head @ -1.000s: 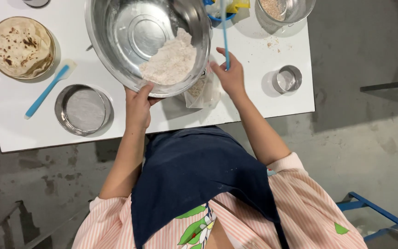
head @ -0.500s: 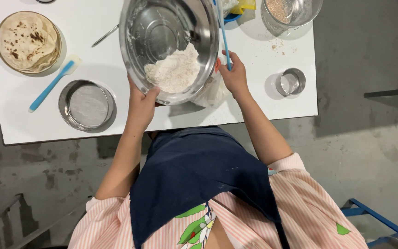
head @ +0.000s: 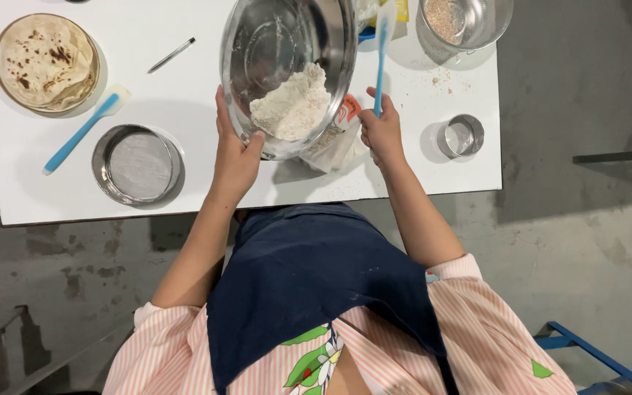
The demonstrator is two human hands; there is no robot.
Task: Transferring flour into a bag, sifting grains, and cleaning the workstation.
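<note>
My left hand (head: 234, 152) grips the near rim of a large steel mixing bowl (head: 272, 51), which is tilted towards me with a heap of white flour (head: 292, 110) resting at its low side. Under the bowl's lower edge lies a clear plastic bag (head: 334, 143) with a red patch on it. My right hand (head: 383, 132) is closed around the handle of a blue spatula (head: 380, 58) with a pale blade, held upright beside the bowl's right rim and just above the bag.
On the white table (head: 184, 88): a plate of browned flatbreads (head: 45, 62) at far left, a second blue spatula (head: 82, 130), a round steel sieve (head: 137, 164), a thin metal utensil (head: 172, 55), a steel bowl of grain (head: 462, 22) at back right, a small steel cup (head: 460, 136).
The bowl has tipped further towards me and the flour has slid to its near edge. My right hand has lifted from the bag side, and the spatula now stands upright.
</note>
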